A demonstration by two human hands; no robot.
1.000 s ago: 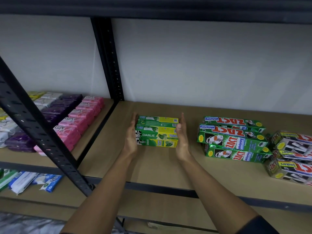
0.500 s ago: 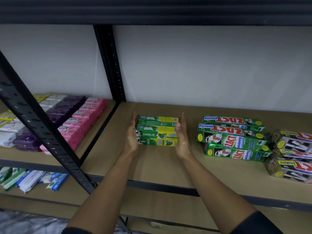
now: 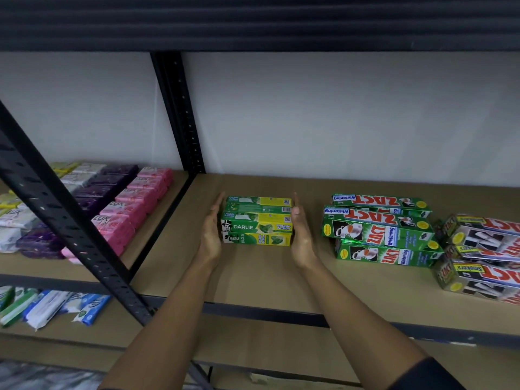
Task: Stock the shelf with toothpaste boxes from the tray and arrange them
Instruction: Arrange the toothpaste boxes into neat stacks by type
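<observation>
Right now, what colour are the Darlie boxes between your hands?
Green and yellow: the Darlie toothpaste boxes show best in the head view.

Darlie boxes (image 3: 257,220): green with yellow panels, white lettering.
Zact Whitening boxes (image 3: 377,232): glossy green, red lettering, blue-and-white label.
Zact Smokers boxes (image 3: 484,243): silver and black, red lettering, yellow tag.
Pink soap packs (image 3: 140,198); purple soap packs (image 3: 107,184).
Shelf board (image 3: 253,277): plain tan.
Frame (image 3: 180,114): black, perforated.
Wall (image 3: 337,114): white.

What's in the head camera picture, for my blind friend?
A left hand and a right hand, fingers straight, flank a stack of green toothpaste boxes on a shelf. Other boxes lie right of it, soap bars left.
</observation>
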